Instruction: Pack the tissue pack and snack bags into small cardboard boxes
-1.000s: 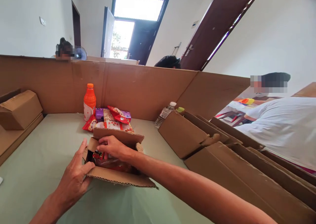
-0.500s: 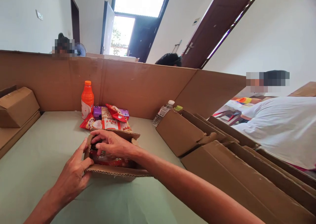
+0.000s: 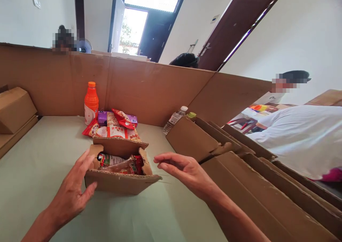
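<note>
A small cardboard box [image 3: 114,183] stands with its flaps raised on the pale green cloth. Inside lie food packets [image 3: 130,166] in red and clear plastic wrapping, partly hidden by the front flap. At the box's left end is my left hand [image 3: 77,187], fingers apart, its fingertips by the left flap; whether they touch it I cannot tell. To the right of the box my right hand [image 3: 181,169] hovers with nothing in it, thumb and fingers apart. Just behind the box are red and white snack bags [image 3: 117,130] lying on a purple pack [image 3: 102,117].
An orange bottle [image 3: 91,103] stands by the cardboard wall [image 3: 155,89]. A clear bottle [image 3: 175,120] leans behind folded cardboard boxes [image 3: 240,185] at right. Another cardboard box [image 3: 17,108] sits at left. A person in a white shirt [image 3: 301,128] is beyond the right side.
My right hand has come out of the box and moved right, clear of it. My left hand has loosened at the left end. The view has shifted slightly.
</note>
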Tool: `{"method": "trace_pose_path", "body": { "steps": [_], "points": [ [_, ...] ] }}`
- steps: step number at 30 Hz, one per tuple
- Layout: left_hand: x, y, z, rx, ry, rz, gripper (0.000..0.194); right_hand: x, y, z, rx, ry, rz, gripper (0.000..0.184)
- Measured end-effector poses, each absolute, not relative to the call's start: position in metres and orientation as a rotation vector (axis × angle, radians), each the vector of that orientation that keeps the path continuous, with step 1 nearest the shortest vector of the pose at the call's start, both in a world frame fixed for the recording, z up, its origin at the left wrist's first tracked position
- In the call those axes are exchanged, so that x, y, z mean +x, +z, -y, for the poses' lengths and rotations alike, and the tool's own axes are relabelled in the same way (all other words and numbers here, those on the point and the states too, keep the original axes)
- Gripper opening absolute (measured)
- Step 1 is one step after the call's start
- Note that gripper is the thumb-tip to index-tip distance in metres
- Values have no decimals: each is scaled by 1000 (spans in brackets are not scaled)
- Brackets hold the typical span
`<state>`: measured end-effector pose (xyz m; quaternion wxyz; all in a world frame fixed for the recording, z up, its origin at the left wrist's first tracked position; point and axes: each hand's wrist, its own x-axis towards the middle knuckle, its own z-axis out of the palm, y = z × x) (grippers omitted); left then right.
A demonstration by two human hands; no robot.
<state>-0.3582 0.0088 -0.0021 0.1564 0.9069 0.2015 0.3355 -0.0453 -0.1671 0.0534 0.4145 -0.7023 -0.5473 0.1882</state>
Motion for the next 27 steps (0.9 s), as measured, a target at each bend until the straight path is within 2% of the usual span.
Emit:
{"method": "trace_pose_path", "body": {
  "steps": [5,8,14,16,20,24,27],
  "points": [
    [-351,-2,-5,2350,908,-770,58,-49,22,164,-1699,559,1589,47],
    [-348,-2,-7,2330,903,-812,57,-52,18,161,-1689,578,1619,44],
    [-343,-5,-12,2438,1019,-797,54,-47,22,156,-1662,120,1505,27],
    [-341,-6,-12,2473,1055,-755,53,-48,26,149,-1647,-5,1492,31],
    [-340,-7,-13,2539,1101,-738,49,-56,27,135,-1692,-131,1638,52],
    [-342,-9,-21,2552,1018,-736,49,-66,9,136,-1760,-54,1891,46],
    [-340,-15,-34,2530,918,-626,45,-67,-5,143,-1801,-39,1963,51]
  ]
}}
